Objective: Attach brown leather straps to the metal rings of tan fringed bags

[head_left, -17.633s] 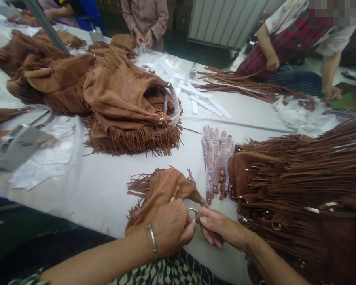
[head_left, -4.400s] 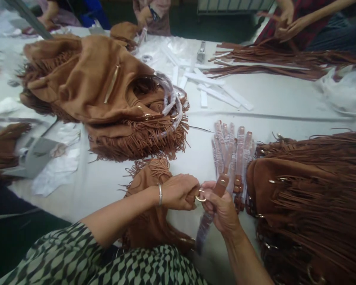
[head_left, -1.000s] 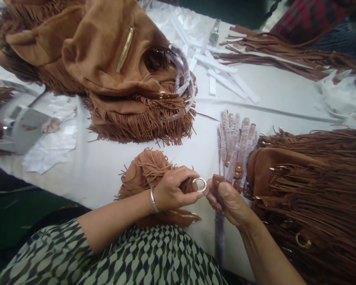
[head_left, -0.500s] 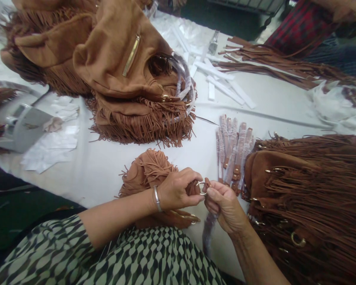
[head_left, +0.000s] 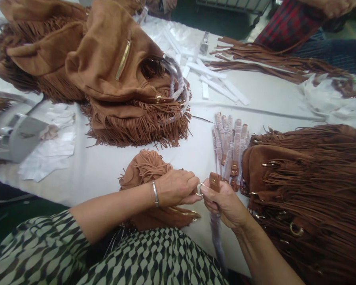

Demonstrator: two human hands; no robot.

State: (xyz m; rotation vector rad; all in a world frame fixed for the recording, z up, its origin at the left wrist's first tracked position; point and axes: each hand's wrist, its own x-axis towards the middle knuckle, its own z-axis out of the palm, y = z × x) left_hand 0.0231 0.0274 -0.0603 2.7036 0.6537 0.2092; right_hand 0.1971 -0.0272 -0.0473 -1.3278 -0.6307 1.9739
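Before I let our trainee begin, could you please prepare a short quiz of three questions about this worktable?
1. Which hand has a plastic-wrapped strap in its grip?
2. True or false: in the picture, the strap bundle lies between the gold-zip bag and the dark fringed pile.
3. Complete: between the left hand and the other hand shows a metal ___.

Key:
1. The right hand.
2. True.
3. Ring.
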